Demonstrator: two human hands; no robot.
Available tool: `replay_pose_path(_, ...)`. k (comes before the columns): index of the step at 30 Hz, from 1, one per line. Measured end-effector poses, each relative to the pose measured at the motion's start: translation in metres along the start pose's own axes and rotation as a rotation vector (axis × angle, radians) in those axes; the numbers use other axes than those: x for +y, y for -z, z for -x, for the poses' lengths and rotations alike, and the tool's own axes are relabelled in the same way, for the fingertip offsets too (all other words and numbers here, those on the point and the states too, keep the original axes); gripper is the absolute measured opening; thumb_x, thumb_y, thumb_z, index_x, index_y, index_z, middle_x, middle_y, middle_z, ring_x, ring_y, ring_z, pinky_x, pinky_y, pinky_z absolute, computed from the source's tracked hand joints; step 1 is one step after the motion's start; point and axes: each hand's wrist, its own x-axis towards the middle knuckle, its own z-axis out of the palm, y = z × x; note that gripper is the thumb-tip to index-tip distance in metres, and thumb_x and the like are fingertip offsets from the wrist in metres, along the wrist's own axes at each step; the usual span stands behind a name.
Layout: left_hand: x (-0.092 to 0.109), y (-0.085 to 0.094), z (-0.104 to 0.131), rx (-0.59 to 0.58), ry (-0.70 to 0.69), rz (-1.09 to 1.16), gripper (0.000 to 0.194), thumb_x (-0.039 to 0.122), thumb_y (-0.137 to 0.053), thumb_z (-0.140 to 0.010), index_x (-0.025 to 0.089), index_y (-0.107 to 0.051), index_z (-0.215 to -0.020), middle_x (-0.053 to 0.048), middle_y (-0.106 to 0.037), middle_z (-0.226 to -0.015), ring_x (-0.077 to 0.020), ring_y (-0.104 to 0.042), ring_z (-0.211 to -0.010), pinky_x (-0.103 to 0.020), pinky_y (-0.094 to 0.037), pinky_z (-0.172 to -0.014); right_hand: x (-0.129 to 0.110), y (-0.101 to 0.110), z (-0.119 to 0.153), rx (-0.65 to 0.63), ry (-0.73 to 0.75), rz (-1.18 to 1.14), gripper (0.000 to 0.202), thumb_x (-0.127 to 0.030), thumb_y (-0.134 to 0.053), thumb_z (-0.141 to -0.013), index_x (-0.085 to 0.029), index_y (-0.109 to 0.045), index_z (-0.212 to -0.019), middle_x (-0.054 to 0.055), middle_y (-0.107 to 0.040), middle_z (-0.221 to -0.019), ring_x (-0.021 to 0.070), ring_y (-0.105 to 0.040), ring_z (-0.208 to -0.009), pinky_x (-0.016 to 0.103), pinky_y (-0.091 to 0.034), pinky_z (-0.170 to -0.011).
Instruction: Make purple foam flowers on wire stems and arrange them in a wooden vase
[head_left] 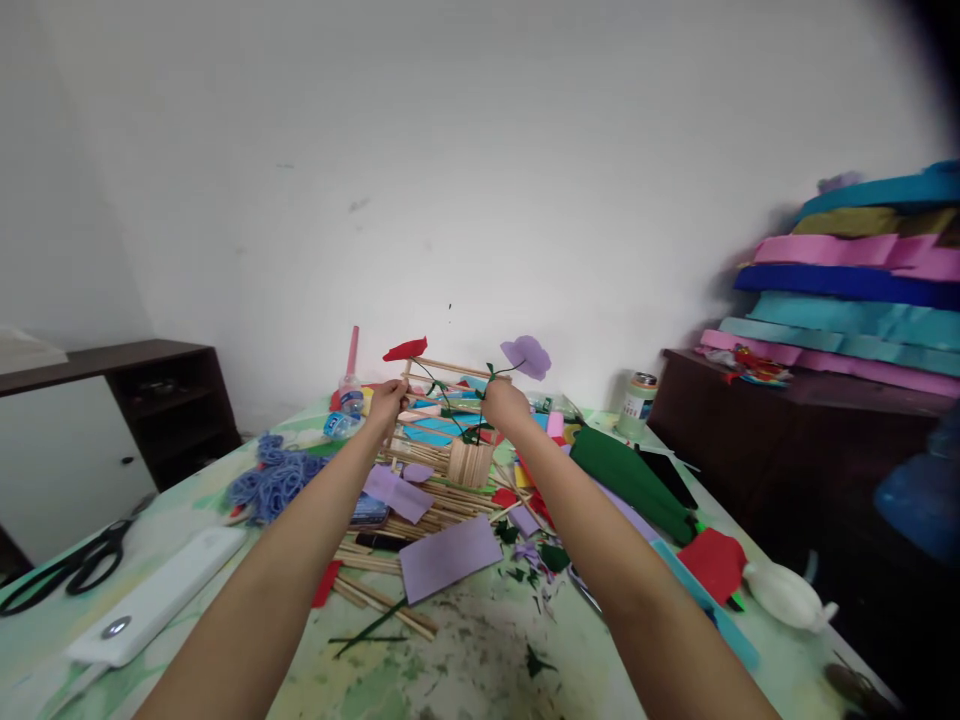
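Note:
Both of my arms reach forward to a small frame of wooden sticks (465, 367). My left hand (388, 408) is closed on the frame's left upright. At the right end, my right hand (504, 408) is closed round the frame's upper corner. A small stick-built pot (470, 464) sits at the lower front of the frame. From it rise dark green stems, one ending in a red flower (406, 349) at the left, the other in a purple flower (528, 356) at the right. My fingers partly hide the frame's ends.
Purple felt pieces (450, 558), loose wooden sticks (421, 625) and green scraps lie below. Blue yarn (276, 478), a white power strip (157, 597) and scissors (90, 560) are leftward. Rightward are a green felt roll (630, 482), a can (637, 403) and a white glue gun (786, 596).

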Motion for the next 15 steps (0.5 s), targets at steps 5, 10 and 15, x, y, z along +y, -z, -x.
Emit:
replay_pose_path(5,0.005,-0.010,0.006,-0.034,0.024,0.010,0.029,0.040,-0.066,-0.070,0.014,-0.056,-0.062,0.003,-0.048,-0.051,-0.0045,-0.038,-0.038,-0.018,-0.025,-0.038,-0.022,0.013,0.001,-0.052,0.019,0.111,0.019,-0.020,-0.061,-0.083,-0.006,-0.064,-0.096,0.016,-0.067,-0.095,0.0245,-0.064,-0.092,0.040,-0.050,-0.079)
replay_pose_path(10,0.005,-0.013,0.009,-0.046,0.062,-0.013,0.026,0.033,-0.059,-0.082,0.012,-0.054,-0.067,0.006,-0.045,-0.051,-0.0032,-0.035,-0.038,-0.016,-0.025,-0.037,-0.037,0.015,0.009,-0.116,0.082,0.164,0.016,-0.019,-0.058,-0.087,-0.010,-0.064,-0.097,0.011,-0.067,-0.099,0.0209,-0.063,-0.094,0.036,-0.051,-0.080)
replay_pose_path(15,0.003,-0.013,0.013,-0.044,0.108,-0.032,0.025,0.029,-0.053,-0.088,0.011,-0.053,-0.070,0.007,-0.043,-0.053,-0.0028,-0.034,-0.039,-0.015,-0.027,-0.036,-0.044,0.008,0.018,-0.144,0.134,0.193,0.019,-0.022,-0.055,-0.089,-0.012,-0.062,-0.104,0.009,-0.064,-0.105,0.0197,-0.061,-0.097,0.036,-0.050,-0.082)
